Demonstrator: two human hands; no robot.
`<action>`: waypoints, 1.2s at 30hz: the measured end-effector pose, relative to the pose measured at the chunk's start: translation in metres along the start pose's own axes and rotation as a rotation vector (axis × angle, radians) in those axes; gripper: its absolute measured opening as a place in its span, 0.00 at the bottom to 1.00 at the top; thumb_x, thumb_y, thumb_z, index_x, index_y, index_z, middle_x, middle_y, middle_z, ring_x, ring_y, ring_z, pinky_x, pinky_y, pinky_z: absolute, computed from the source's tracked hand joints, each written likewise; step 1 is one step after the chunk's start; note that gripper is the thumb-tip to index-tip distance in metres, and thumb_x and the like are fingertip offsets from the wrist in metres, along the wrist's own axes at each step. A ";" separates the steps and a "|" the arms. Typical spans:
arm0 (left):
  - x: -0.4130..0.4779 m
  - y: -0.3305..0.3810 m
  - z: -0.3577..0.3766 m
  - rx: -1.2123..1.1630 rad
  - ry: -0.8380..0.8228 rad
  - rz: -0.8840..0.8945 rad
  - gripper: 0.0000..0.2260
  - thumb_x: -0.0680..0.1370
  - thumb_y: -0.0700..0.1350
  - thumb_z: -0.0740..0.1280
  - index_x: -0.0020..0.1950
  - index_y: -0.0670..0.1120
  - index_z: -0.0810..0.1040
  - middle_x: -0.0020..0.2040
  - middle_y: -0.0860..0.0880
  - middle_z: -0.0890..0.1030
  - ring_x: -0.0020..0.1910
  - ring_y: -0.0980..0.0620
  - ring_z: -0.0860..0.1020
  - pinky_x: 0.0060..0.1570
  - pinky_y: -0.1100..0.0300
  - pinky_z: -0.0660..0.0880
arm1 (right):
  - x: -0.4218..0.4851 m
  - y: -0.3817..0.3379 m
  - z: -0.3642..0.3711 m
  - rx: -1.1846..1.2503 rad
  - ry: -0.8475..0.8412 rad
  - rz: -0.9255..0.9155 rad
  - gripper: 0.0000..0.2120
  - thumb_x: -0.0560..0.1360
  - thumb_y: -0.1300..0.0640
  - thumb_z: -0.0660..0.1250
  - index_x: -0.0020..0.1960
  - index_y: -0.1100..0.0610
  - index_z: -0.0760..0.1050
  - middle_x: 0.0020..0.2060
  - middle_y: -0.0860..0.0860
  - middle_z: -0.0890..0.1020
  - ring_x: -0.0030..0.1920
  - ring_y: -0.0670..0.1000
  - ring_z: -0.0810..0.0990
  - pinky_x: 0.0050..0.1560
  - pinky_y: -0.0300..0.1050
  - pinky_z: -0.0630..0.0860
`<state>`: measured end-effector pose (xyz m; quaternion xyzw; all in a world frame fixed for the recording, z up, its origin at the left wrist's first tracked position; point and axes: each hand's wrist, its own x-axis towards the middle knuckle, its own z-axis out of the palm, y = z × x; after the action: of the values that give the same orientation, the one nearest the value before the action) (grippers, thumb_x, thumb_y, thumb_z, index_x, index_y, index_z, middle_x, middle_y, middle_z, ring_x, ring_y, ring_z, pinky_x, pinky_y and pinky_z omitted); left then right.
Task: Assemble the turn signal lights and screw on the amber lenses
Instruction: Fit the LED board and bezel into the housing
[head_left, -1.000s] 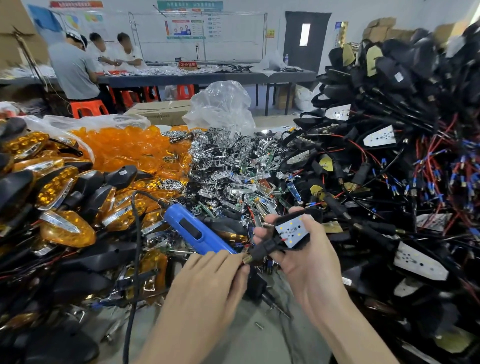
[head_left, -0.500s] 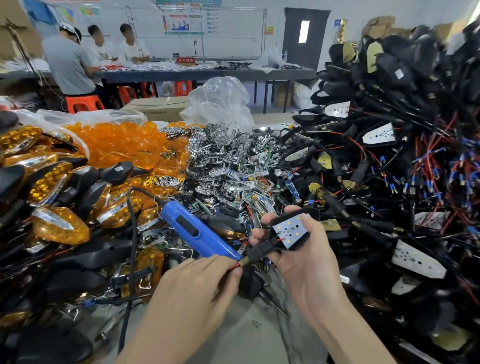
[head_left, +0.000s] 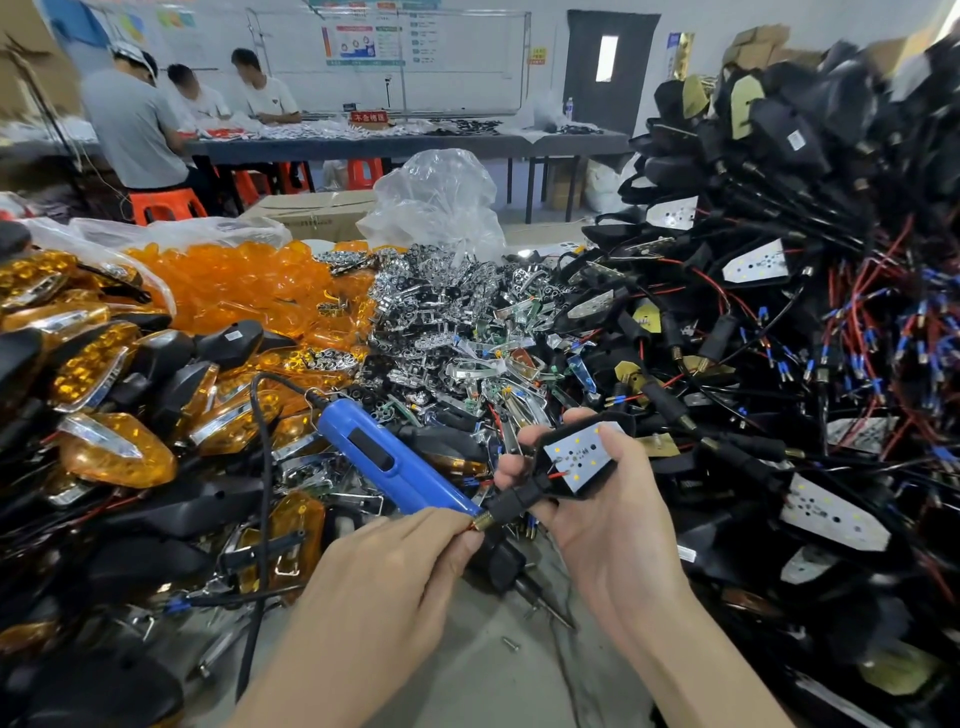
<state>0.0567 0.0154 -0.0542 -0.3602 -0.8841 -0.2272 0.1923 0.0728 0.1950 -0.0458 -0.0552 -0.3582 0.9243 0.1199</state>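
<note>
Left hand: fingers curled, fingertips pinching the brass threaded stem end of a black turn-signal housing with a white LED board. Right hand: thumb and fingers wrapped round that housing, held above the grey counter. Just behind lies a blue electric screwdriver. Farther back, left to right: finished amber-lensed lights, loose orange lenses, chrome reflectors, and a heap of wired black housings.
</note>
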 end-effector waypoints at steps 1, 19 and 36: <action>0.001 0.000 0.000 0.002 0.002 0.002 0.15 0.80 0.55 0.56 0.46 0.52 0.80 0.37 0.59 0.80 0.31 0.55 0.77 0.29 0.62 0.74 | 0.000 0.000 0.000 0.000 0.000 0.001 0.12 0.84 0.53 0.54 0.53 0.58 0.73 0.42 0.61 0.84 0.39 0.63 0.84 0.43 0.54 0.83; 0.000 0.000 0.000 -0.032 0.028 0.045 0.15 0.80 0.53 0.56 0.46 0.49 0.81 0.34 0.58 0.79 0.28 0.51 0.77 0.26 0.58 0.75 | 0.001 0.002 -0.004 -0.028 -0.035 0.001 0.11 0.76 0.49 0.62 0.52 0.56 0.74 0.44 0.60 0.84 0.40 0.62 0.84 0.45 0.54 0.83; 0.001 0.000 0.001 -0.067 0.050 0.059 0.15 0.80 0.52 0.57 0.45 0.48 0.81 0.35 0.58 0.78 0.28 0.51 0.76 0.26 0.57 0.76 | -0.001 0.001 -0.008 -0.005 -0.137 -0.039 0.12 0.76 0.48 0.61 0.47 0.53 0.80 0.45 0.61 0.83 0.42 0.62 0.83 0.47 0.54 0.82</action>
<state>0.0558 0.0162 -0.0551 -0.3863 -0.8601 -0.2598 0.2088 0.0747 0.1989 -0.0527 0.0150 -0.3688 0.9225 0.1131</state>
